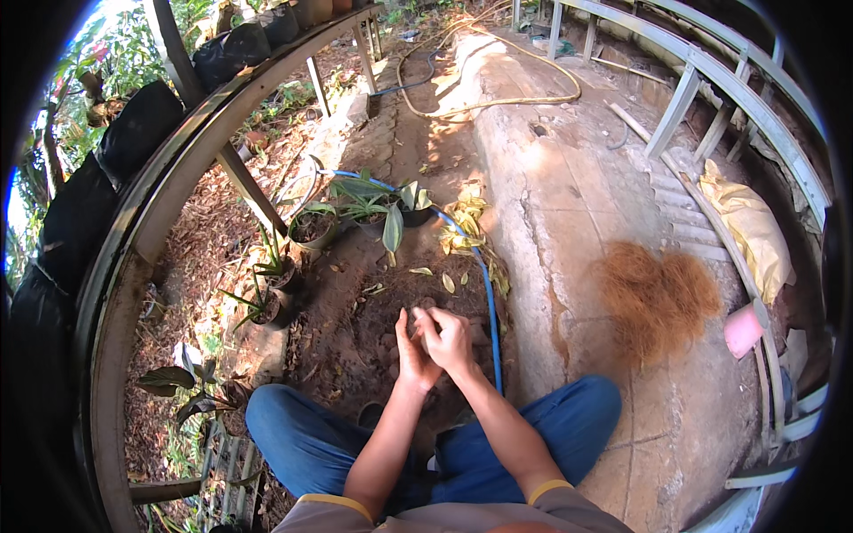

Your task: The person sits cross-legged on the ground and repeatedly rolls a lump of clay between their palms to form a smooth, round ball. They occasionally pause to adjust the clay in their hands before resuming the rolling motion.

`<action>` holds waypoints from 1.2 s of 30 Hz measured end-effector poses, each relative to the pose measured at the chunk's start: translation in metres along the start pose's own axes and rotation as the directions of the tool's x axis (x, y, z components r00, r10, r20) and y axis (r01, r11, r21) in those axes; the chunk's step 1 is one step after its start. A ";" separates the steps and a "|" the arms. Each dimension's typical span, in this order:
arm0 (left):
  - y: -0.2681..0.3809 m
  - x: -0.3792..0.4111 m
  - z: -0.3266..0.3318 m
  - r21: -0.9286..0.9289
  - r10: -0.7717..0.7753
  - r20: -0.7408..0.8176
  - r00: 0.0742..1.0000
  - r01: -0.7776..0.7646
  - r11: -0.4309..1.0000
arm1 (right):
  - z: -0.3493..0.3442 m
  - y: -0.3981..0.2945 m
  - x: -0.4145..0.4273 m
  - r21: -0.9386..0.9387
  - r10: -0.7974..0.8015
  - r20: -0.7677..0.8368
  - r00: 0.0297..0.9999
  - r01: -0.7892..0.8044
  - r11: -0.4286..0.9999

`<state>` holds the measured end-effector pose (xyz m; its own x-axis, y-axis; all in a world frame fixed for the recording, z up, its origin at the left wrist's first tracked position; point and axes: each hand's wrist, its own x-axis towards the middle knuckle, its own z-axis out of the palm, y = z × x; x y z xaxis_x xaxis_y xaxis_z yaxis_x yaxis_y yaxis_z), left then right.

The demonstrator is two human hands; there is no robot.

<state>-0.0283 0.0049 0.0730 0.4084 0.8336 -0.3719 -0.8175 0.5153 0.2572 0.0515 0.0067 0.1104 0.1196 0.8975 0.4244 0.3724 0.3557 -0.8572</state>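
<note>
Both hands meet low over a patch of dark soil [333, 353], between my bent knees. My left hand [414, 363] is turned with its palm inward and its fingers pointing away from me. Across that palm lies my right hand [452, 338], its fingers curled towards the left one. Whatever may be between them is hidden by the fingers. A blue hose [494, 326] runs along the soil just right of the hands. Several fallen yellow-green leaves [448, 283] lie on the ground beyond the fingertips.
Potted plants [313, 226] stand ahead and to the left. A heap of brown fibre [660, 296] sits on the concrete ledge [553, 200], near a pink container [743, 330] and a yellowish sack [746, 233]. A raised frame [180, 160] bearing black plant bags [143, 133] borders the left.
</note>
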 end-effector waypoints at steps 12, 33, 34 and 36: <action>0.034 -0.001 -0.002 0.355 0.620 -0.166 0.767 -0.540 0.763 | 0.034 -0.004 -0.019 0.036 -0.050 0.008 0.999 0.050 0.998; 0.002 -0.002 0.000 0.105 0.183 0.006 0.983 -0.183 0.977 | 0.005 0.002 -0.003 -0.224 -0.363 0.024 0.932 0.359 0.906; 0.009 0.002 -0.011 0.133 0.083 0.082 0.993 -0.093 0.987 | 0.008 0.013 -0.007 -0.171 -0.305 -0.006 0.952 0.300 0.939; 0.005 0.004 -0.016 0.315 0.007 0.125 0.992 -0.046 0.948 | 0.012 0.023 -0.006 -0.044 -0.197 -0.120 0.973 0.193 0.980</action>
<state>-0.0375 0.0078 0.0589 0.4503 0.8554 -0.2561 -0.6662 0.5128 0.5415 0.0483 0.0126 0.0846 0.1535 0.7721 0.6167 0.4284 0.5104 -0.7456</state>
